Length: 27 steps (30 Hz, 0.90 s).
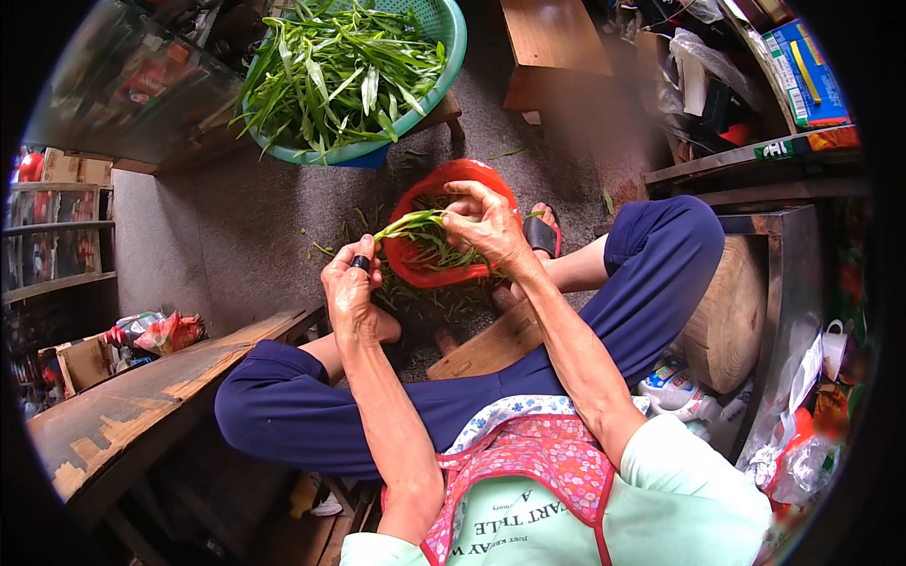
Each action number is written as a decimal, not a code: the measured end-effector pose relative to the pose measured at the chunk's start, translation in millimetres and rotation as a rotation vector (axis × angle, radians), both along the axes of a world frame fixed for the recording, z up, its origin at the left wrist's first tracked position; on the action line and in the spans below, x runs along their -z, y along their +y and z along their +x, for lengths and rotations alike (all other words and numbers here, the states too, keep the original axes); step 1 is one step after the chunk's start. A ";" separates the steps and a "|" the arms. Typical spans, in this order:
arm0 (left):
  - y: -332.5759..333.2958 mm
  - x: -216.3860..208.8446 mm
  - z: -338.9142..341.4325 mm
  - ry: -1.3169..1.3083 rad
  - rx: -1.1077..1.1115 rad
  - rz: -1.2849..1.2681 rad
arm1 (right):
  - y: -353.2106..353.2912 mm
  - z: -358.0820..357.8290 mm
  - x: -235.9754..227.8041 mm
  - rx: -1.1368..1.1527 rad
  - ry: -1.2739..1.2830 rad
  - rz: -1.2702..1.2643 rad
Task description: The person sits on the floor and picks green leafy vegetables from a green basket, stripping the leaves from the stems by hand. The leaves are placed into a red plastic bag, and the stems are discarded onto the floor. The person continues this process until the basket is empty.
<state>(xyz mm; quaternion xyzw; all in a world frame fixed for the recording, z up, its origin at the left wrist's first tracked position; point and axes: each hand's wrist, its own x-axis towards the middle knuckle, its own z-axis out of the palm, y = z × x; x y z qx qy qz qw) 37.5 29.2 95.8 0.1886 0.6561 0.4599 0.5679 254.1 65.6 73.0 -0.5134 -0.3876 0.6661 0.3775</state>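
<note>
Between my two hands stretches a green leafy vegetable stalk [408, 224]. My left hand [349, 283] pinches its left end, with a black band round one finger. At the other end the fingers of my right hand [486, 226] are closed on the stalk's tip. Just below lies a red container [420, 275], round-mouthed, with leaf and stem scraps [439, 253] inside; my right hand partly hides it. Beyond it, a green colander [457, 57] is heaped with long leafy greens [344, 80].
Leaf bits lie on the grey floor [217, 236] around the red container. A wooden stool [557, 42] stands at the far side. A worn wooden bench [160, 391] is at my left; loaded shelves [736, 174] and a round log [727, 316] are at my right.
</note>
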 end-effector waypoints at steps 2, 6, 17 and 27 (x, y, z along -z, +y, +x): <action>-5.5 -4.3 0.3 0.016 0.051 0.062 | -0.4 -1.6 -5.6 0.012 -0.323 0.239; -9.8 -23.0 15.2 0.128 0.165 0.173 | -2.9 1.9 2.7 0.048 -0.679 0.687; -22.3 -6.5 8.8 0.597 0.221 0.240 | -16.2 -11.9 1.8 -0.060 -0.604 0.741; -19.0 -35.7 22.2 0.879 0.386 0.346 | 2.6 26.6 13.9 0.229 -0.109 0.136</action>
